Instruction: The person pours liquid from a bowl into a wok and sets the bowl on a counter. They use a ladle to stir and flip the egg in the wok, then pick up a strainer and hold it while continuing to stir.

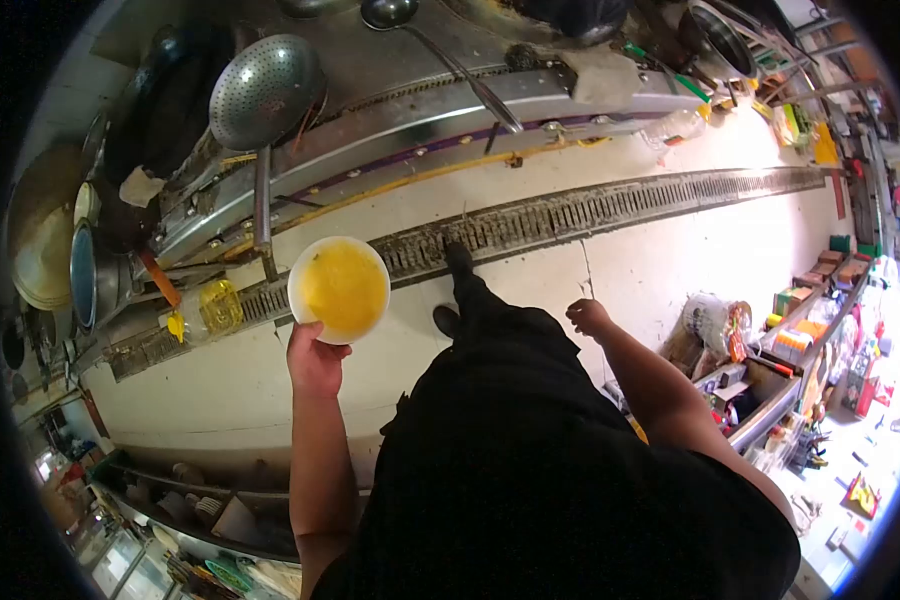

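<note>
My left hand [316, 362] is closed on the rim of a round white bowl [296, 290], with the thumb lying over its near edge. Inside the bowl is a yellow liquid [345, 288] that looks like beaten egg. The bowl is held out over the floor, close to the drain grate. My right hand [590, 318] hangs out to my right, away from any object. Its fingers are loosely bent and a little apart, and nothing shows in them.
A steel cooking counter [400, 115] runs along the front, with a perforated strainer [267, 92] and a ladle [460, 70] whose handles overhang its edge. A floor drain grate [570, 212] crosses ahead. An oil bottle [215, 307] stands left; a white bucket [715, 318] and crowded shelves [770, 400] stand right.
</note>
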A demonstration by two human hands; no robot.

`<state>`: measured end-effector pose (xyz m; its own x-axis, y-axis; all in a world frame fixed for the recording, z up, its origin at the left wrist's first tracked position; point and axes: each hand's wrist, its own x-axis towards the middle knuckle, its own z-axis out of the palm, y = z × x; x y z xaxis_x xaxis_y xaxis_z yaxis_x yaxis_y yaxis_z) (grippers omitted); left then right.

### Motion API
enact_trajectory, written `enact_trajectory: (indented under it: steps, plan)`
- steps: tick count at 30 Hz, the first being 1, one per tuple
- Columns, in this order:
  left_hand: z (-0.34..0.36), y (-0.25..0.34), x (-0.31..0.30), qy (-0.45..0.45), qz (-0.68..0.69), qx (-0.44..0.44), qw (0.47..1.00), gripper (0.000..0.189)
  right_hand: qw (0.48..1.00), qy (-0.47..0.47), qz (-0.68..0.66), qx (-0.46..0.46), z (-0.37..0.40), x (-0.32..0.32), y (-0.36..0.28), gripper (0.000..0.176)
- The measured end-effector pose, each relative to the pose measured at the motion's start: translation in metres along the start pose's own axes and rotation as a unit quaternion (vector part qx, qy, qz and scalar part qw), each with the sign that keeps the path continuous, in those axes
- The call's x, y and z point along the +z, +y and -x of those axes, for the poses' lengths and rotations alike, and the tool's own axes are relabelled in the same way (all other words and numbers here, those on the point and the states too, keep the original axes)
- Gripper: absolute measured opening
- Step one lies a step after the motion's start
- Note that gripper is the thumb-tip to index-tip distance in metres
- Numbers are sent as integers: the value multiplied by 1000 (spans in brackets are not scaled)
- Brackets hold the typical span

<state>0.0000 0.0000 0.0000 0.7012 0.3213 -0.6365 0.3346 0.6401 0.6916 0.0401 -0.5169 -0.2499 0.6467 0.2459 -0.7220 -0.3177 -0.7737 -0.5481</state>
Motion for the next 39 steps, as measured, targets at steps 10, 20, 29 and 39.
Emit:
enact_trajectory:
  steps: [10,20,29,39]
  plan:
    - [20,-49,21,-5,-16,-38,999,34,965,78,-170,183,99,-22,16,26]
    - [44,-101,121,33,-6,-7,999,37,977,72,-146,135,77,-117,77,28]
    - [65,-172,234,43,19,-8,999,39,964,58,-161,203,97,-254,232,28]
    - [77,-197,303,52,-23,-18,998,38,934,75,-252,243,93,-275,278,22]
